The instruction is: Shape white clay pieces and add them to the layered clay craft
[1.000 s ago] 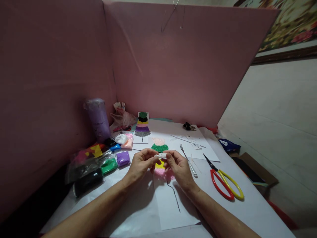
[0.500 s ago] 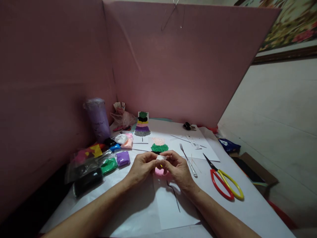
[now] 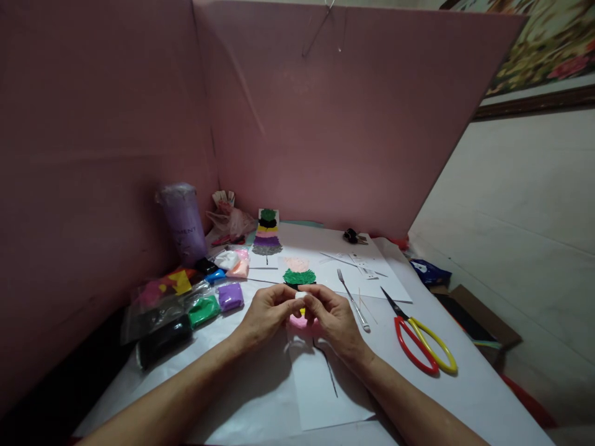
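Between the fingertips of my left hand [image 3: 272, 313] and my right hand [image 3: 332, 316] is a small lump of white clay [image 3: 300, 296]. Both hands are closed on it, thumbs and fingers pinching from either side. They hover over a white paper sheet [image 3: 320, 406] bearing a layered picture in clay, with a pale peach band [image 3: 296, 265] at the top and a green band [image 3: 300, 277] below it. Yellow and pink parts [image 3: 297, 322] show under my fingers; the rest there is hidden. A dark curved line [image 3: 328, 362] runs down the sheet.
Red-and-yellow scissors [image 3: 421, 337] and a fork [image 3: 353, 300] lie to the right. Clay packets, among them a purple one [image 3: 230, 297] and a green one [image 3: 204, 311], sit left beside a purple tumbler [image 3: 183, 223]. A finished-looking striped picture [image 3: 267, 235] lies at the back.
The white clay looks smaller and more compact between my fingertips. My right fingers have shifted slightly left; both hands stay over the same spot.
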Demonstrator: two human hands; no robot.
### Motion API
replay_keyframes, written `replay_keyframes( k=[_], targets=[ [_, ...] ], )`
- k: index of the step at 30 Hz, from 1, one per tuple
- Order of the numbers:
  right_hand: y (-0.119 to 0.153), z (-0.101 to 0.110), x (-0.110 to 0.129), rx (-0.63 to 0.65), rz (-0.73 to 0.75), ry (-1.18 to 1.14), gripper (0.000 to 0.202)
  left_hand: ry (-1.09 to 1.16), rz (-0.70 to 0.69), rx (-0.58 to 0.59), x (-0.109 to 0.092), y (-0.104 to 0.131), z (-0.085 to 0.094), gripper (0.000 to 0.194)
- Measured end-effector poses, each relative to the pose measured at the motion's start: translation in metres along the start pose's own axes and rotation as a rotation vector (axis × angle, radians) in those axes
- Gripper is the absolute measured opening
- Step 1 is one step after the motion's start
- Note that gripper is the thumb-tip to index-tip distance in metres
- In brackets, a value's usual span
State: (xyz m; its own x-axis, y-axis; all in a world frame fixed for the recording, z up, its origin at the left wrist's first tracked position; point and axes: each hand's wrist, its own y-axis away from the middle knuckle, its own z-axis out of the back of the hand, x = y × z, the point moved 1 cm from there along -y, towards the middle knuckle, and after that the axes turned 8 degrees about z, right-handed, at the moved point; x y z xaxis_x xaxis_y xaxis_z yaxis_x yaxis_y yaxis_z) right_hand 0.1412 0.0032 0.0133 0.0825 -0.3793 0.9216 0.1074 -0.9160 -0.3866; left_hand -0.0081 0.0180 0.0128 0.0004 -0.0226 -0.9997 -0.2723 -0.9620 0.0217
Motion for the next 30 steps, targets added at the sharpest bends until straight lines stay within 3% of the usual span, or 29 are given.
replay_keyframes(
  k=[8,18,25,30],
  targets=[
    [-0.0029,0.0003,0.0023,-0.001,-0.024,-0.047,0.025,0.04,0.065,-0.007,-0.0085,0.0028,-0.0028,0.023],
    [0.0002,-0.0023,0.0054,-0.011,-0.005,0.007,0.025,0.037,0.076,0.041,-0.0013,0.0004,-0.0008,0.032],
    [0.0018,-0.0018,0.0029,-0.02,0.013,0.045,0.025,-0.072,0.027,0.04,-0.0061,0.0018,-0.0009,0.031],
    [0.003,-0.0028,0.0016,-0.037,0.016,0.06,0.023,-0.118,-0.025,-0.039,-0.0077,0.0025,-0.0031,0.028]
  ],
)
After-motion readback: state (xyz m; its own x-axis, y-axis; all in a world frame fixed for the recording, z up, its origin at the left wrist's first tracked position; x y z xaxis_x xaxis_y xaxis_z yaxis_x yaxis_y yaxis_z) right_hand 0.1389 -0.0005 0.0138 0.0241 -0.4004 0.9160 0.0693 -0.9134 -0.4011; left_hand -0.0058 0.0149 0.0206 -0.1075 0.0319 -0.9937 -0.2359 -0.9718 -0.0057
